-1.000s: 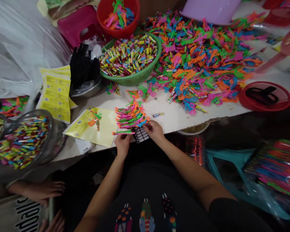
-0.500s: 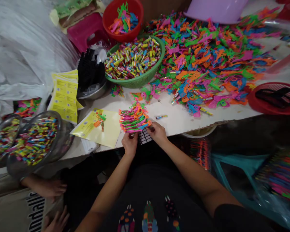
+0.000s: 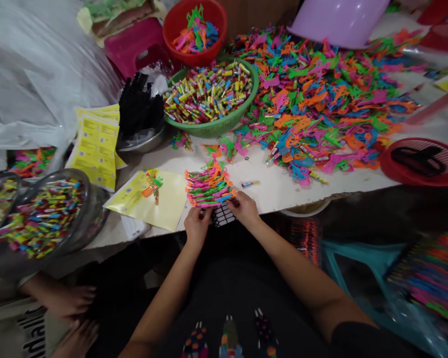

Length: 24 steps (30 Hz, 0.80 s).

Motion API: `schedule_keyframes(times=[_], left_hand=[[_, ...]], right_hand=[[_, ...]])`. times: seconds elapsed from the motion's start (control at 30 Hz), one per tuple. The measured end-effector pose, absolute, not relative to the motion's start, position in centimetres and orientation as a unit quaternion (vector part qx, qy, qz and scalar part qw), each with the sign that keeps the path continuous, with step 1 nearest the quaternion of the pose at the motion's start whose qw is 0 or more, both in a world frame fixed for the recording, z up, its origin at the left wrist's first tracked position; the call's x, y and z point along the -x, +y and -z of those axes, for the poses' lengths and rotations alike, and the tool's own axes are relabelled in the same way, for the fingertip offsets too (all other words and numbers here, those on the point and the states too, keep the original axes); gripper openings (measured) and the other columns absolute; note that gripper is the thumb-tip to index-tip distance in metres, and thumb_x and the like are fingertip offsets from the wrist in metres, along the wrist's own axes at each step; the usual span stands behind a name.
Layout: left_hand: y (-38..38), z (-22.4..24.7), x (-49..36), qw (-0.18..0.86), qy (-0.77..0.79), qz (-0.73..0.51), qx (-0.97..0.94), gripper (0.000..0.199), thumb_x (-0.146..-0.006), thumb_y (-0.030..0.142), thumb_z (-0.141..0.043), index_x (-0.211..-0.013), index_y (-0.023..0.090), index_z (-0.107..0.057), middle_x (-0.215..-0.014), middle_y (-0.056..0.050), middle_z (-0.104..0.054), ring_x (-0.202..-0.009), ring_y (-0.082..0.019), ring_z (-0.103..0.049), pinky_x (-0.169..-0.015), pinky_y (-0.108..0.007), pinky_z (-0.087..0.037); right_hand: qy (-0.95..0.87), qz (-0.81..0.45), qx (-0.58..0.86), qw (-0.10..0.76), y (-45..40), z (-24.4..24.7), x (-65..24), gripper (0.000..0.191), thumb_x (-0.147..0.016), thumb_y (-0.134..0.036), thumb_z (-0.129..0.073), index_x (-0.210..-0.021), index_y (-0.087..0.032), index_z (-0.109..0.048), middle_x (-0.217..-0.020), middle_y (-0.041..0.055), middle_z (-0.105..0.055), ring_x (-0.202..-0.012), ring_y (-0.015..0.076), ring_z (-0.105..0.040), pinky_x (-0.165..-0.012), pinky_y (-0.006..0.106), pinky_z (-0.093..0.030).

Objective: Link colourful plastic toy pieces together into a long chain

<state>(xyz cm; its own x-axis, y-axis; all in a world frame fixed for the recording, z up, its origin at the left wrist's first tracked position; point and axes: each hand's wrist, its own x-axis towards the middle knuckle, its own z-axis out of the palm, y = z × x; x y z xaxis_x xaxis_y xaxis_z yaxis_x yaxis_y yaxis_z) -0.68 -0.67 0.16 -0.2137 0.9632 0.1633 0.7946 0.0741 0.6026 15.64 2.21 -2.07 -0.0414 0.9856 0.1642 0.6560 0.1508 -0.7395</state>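
While full of tubes [image 3: 209, 94], green basket [image 3: 216, 127] beyond fingers [image 3: 242, 203] (grip unclear) at toy row [image 3: 211, 184].

the row of small flat plastic pieces [image 3: 209, 186] is banded in pink, green and orange with touches of blue; the flat gridded strip [image 3: 224, 216] shows black lines over white cells. the big jumbled heap of plastic pieces [image 3: 317, 99] mixes orange, blue, green and pink. the round plastic basket [image 3: 216, 128] is plain green, its short shiny tubes [image 3: 211, 94] yellow, blue, pink and dark red. printed blocks pattern the yellow rectangular paper sheets [image 3: 97, 149].
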Motion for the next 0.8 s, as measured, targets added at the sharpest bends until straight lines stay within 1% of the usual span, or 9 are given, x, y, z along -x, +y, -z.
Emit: schedule_keyframes(times=[0.1, 0.23, 0.33, 0.43, 0.5, 0.57, 0.63, 0.67, 0.8], left_hand=[[-0.5, 0.8, 0.7, 0.095, 0.703, -0.308, -0.634, 0.03, -0.074, 0.039, -0.056, -0.054, 0.017, -0.054, -0.055, 0.0, -0.052, -0.051, -0.009, -0.046, -0.053, -0.022, -0.033], [-0.1, 1.8, 0.4, 0.072, 0.712, -0.32, -0.621, 0.034, -0.073, 0.038, -0.056, -0.048, 0.018, -0.048, -0.049, 0.001, -0.046, -0.049, -0.01, -0.043, -0.051, -0.022, -0.031], [-0.3, 1.4, 0.8, 0.091, 0.706, -0.312, -0.629, 0.031, -0.074, 0.04, -0.055, -0.054, 0.018, -0.052, -0.053, 0.0, -0.05, -0.051, -0.011, -0.045, -0.052, -0.022, -0.031], [-1.1, 0.3, 1.7, 0.136, 0.688, -0.298, -0.647, 0.028, -0.074, 0.046, -0.055, -0.071, 0.019, -0.06, -0.066, -0.001, -0.059, -0.053, -0.011, -0.049, -0.055, -0.023, -0.036], [-1.9, -0.6, 2.1, 0.154, 0.683, -0.302, -0.647, 0.031, -0.073, 0.049, -0.056, -0.081, 0.019, -0.062, -0.073, -0.001, -0.061, -0.053, -0.012, -0.051, -0.056, -0.024, -0.039], [-2.7, -1.4, 1.9, 0.166, 0.67, -0.319, -0.649, 0.032, -0.073, 0.049, -0.055, -0.083, 0.019, -0.062, -0.073, -0.002, -0.062, -0.052, -0.012, -0.052, -0.056, -0.025, -0.041], [-3.2, -2.2, 1.3, 0.193, 0.633, -0.335, -0.67, 0.028, -0.076, 0.045, -0.054, -0.081, 0.019, -0.063, -0.072, -0.002, -0.063, -0.053, -0.012, -0.054, -0.057, -0.024, -0.043], [-3.4, -2.5, 0.9, 0.214, 0.608, -0.341, -0.685, 0.025, -0.077, 0.043, -0.053, -0.08, 0.02, -0.063, -0.072, -0.002, -0.063, -0.056, -0.012, -0.056, -0.058, -0.024, -0.044], [-3.9, -3.4, -0.6, 0.302, 0.53, -0.334, -0.719, 0.022, -0.08, 0.037, -0.05, -0.076, 0.021, -0.064, -0.071, -0.002, -0.064, -0.065, -0.014, -0.06, -0.061, -0.024, -0.047]], right_hand=[[-0.681, -0.235, 0.613, 0.324, 2.2, 2.3, -15.3, 0.013, -0.076, -0.026, -0.051, -0.08, -0.018, -0.06, -0.076, 0.0042, -0.06, -0.069, 0.0136, -0.055, -0.064, 0.022, -0.044], [-0.681, -0.24, 0.611, 0.324, 2.0, 2.2, -15.0, 0.015, -0.075, -0.023, -0.052, -0.086, -0.018, -0.061, -0.082, 0.0057, -0.062, -0.075, 0.0145, -0.057, -0.068, 0.023, -0.045], [-0.693, -0.299, 0.571, 0.322, 2.7, 1.4, -16.3, 0.012, -0.075, -0.023, -0.053, -0.082, -0.019, -0.063, -0.081, 0.0038, -0.064, -0.072, 0.013, -0.059, -0.067, 0.023, -0.046], [-0.665, -0.315, 0.599, 0.316, 4.9, -0.1, -19.4, 0.012, -0.077, -0.027, -0.053, -0.078, -0.02, -0.062, -0.074, 0.0007, -0.065, -0.065, 0.0124, -0.06, -0.064, 0.023, -0.046], [-0.591, -0.225, 0.703, 0.324, 7.1, -1.0, -21.6, 0.019, -0.08, -0.034, -0.05, -0.084, -0.018, -0.06, -0.076, 0.005, -0.065, -0.07, 0.0166, -0.061, -0.066, 0.028, -0.046], [-0.516, -0.119, 0.79, 0.307, 9.3, -1.7, -23.1, 0.03, -0.08, -0.04, -0.05, -0.094, -0.014, -0.056, -0.088, 0.015, -0.063, -0.08, 0.0235, -0.061, -0.068, 0.034, -0.045], [-0.492, -0.064, 0.826, 0.269, 11.1, -2.1, -23.6, 0.036, -0.079, -0.039, -0.053, -0.101, -0.011, -0.052, -0.099, 0.0238, -0.057, -0.088, 0.0285, -0.058, -0.068, 0.037, -0.044], [-0.493, -0.055, 0.831, 0.252, 11.7, -2.1, -23.6, 0.034, -0.079, -0.035, -0.054, -0.102, -0.01, -0.051, -0.103, 0.026, -0.055, -0.091, 0.0292, -0.057, -0.069, 0.037, -0.044], [-0.479, -0.078, 0.844, 0.226, 12.5, -2.3, -23.6, 0.023, -0.081, -0.017, -0.045, -0.104, -0.012, -0.051, -0.106, 0.0237, -0.053, -0.089, 0.0254, -0.058, -0.069, 0.035, -0.044]])
